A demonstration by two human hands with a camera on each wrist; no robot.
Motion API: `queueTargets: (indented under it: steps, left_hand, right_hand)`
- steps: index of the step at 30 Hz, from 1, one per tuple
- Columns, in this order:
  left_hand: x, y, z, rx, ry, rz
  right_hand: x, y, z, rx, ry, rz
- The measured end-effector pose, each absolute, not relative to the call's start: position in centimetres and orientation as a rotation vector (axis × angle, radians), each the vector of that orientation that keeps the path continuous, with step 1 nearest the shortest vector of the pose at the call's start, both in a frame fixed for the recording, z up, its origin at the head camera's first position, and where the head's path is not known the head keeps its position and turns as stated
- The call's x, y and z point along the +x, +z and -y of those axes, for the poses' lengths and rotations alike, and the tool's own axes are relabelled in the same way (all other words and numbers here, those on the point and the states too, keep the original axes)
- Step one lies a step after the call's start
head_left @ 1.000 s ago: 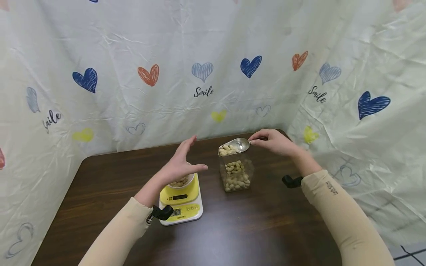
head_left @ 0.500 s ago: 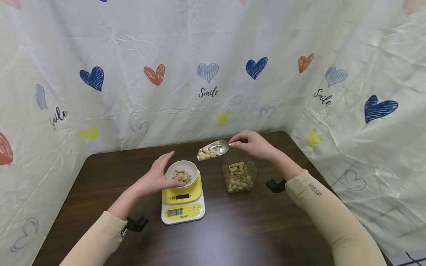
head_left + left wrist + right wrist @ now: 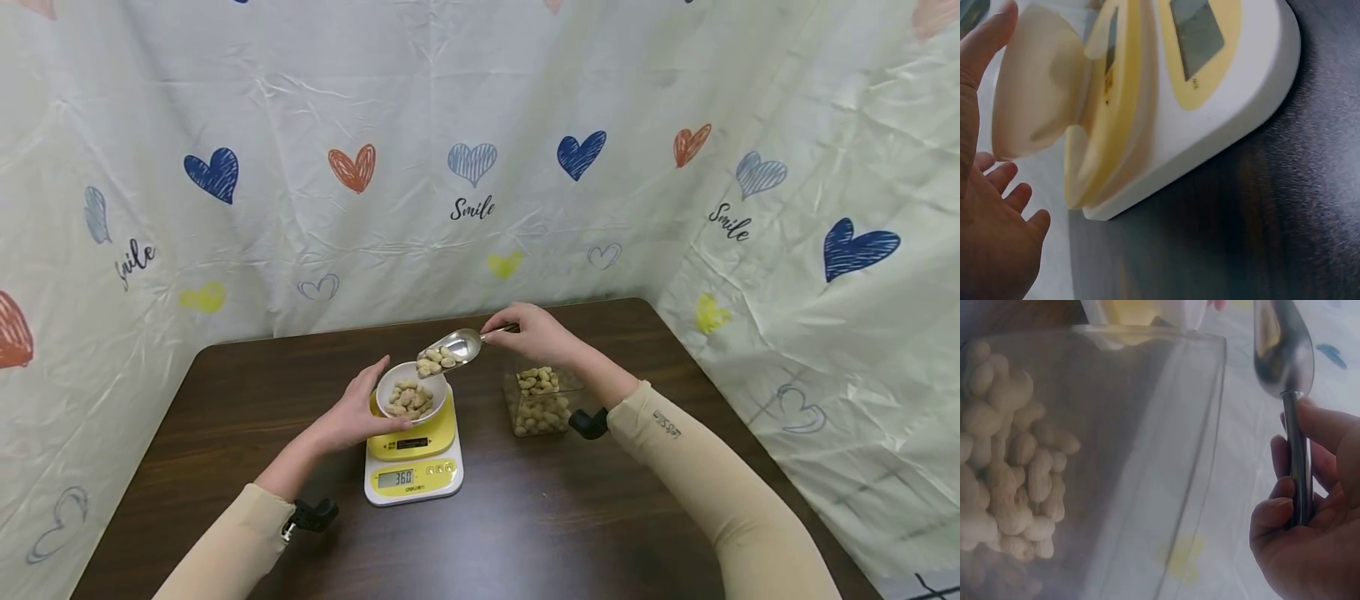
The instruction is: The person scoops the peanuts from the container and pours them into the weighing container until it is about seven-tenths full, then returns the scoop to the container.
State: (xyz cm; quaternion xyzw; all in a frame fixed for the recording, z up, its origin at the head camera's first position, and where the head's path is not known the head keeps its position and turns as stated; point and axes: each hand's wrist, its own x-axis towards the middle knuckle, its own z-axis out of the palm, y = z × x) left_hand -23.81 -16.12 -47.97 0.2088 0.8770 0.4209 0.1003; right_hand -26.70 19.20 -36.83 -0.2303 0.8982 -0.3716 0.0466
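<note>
My right hand (image 3: 536,335) grips the handle of a metal scoop (image 3: 1286,353). Peanuts (image 3: 437,360) lie in the scoop, whose front end is over the right rim of a white bowl (image 3: 438,389). More peanuts are inside this bowl, which stands on a yellow and white kitchen scale (image 3: 416,492). At the bowl's left side is my left hand (image 3: 358,417), thumb and fingers spread around it. In the left wrist view the thumb (image 3: 988,47) is close to the bowl's rim; whether it touches cannot be told.
A clear plastic container (image 3: 510,400) partly filled with peanuts stands right of the scale, below my right forearm. The dark wooden table (image 3: 570,517) meets a white curtain (image 3: 405,250) printed with hearts at the back. The scale's display (image 3: 395,479) reads 36.0.
My right hand has carried the loaded scoop left, from above the clear container to the bowl's rim. The left hand has moved down and left, beside the bowl. The head view has shifted slightly.
</note>
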Motion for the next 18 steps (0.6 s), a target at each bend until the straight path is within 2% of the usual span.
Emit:
queueTargets:
  steps: [9, 18]
  left_hand:
    - [-23.7, -48.6, 16.1, 0.588, 1.266, -2.570]
    - [-23.7, -48.9, 16.1, 0.586, 1.263, -2.584]
  right_hand:
    - [-27.1, -37.5, -18.0, -0.821, -0.965, -2.860]
    - [-27.0, -37.2, -17.6, -0.825, -0.759, -3.008]
